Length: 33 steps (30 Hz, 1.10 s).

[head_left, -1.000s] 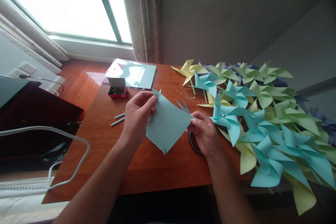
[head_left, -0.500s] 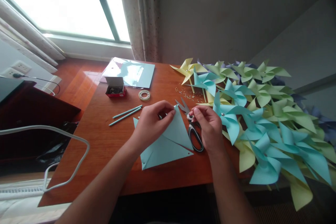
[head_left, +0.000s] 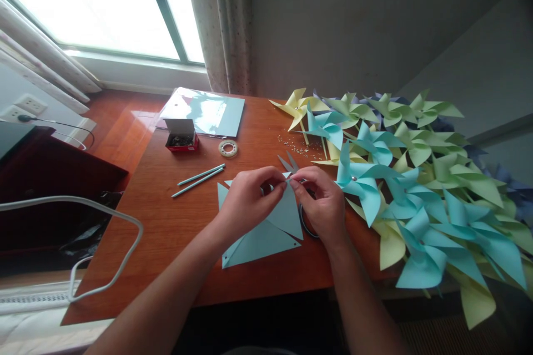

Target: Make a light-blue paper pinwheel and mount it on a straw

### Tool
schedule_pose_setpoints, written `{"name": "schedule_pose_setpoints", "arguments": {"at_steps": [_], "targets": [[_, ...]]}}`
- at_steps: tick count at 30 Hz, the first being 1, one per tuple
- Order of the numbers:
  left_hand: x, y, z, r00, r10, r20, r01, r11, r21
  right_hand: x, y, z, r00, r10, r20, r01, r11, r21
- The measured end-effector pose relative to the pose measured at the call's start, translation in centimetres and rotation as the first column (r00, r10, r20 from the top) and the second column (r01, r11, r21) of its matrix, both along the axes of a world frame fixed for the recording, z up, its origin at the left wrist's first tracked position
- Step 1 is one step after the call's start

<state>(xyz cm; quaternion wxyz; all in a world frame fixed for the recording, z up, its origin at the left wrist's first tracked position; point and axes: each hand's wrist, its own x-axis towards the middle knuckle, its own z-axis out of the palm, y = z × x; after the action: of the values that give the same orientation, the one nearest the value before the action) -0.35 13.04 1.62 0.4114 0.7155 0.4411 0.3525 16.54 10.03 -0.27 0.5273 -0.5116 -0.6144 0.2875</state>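
A light blue cut paper square lies on the wooden table in front of me. My left hand pinches one of its corner flaps near the top. My right hand meets it there, fingertips on the same paper tip. Scissors with black handles lie under my right hand, blades pointing away from me. Both hands rest low over the paper.
A big heap of blue, green and yellow paper pinwheels fills the table's right side. Two blue sticks, a tape roll, a small red box of pins, a blue sheet stack and scattered small beads lie behind.
The paper went from held up in the air to lying on the table. My right hand let go of its corner, moved over the scissors, then came to the top flap beside my left hand.
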Motion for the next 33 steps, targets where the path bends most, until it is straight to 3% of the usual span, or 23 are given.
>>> {"name": "schedule_pose_setpoints", "arguments": {"at_steps": [10, 19, 24, 28, 33], "targets": [[-0.15, 0.35, -0.43, 0.977, -0.003, 0.215, 0.050, 0.976, -0.212, 0.04, -0.35, -0.15, 0.970, -0.101, 0.222, 0.054, 0.977, 0.209], [-0.12, 0.44, -0.11, 0.969, 0.026, 0.246, 0.045, 0.959, -0.279, 0.01, -0.33, -0.14, 0.967, -0.093, 0.239, 0.039, 0.974, 0.222], [-0.14, 0.37, -0.35, 0.967, 0.015, 0.255, 0.056, 0.961, -0.270, -0.09, -0.46, 0.26, 0.998, -0.064, 0.029, 0.064, 0.998, 0.018], [-0.07, 0.19, -0.38, 0.967, -0.009, 0.253, 0.073, 0.966, -0.247, -0.02, -0.42, 0.21, 0.984, 0.020, -0.178, -0.057, 0.977, -0.206], [0.04, 0.09, -0.31, 0.978, -0.027, 0.207, 0.074, 0.972, -0.225, -0.07, -0.39, -0.01, 0.974, 0.018, -0.224, -0.075, 0.966, -0.247]]}}
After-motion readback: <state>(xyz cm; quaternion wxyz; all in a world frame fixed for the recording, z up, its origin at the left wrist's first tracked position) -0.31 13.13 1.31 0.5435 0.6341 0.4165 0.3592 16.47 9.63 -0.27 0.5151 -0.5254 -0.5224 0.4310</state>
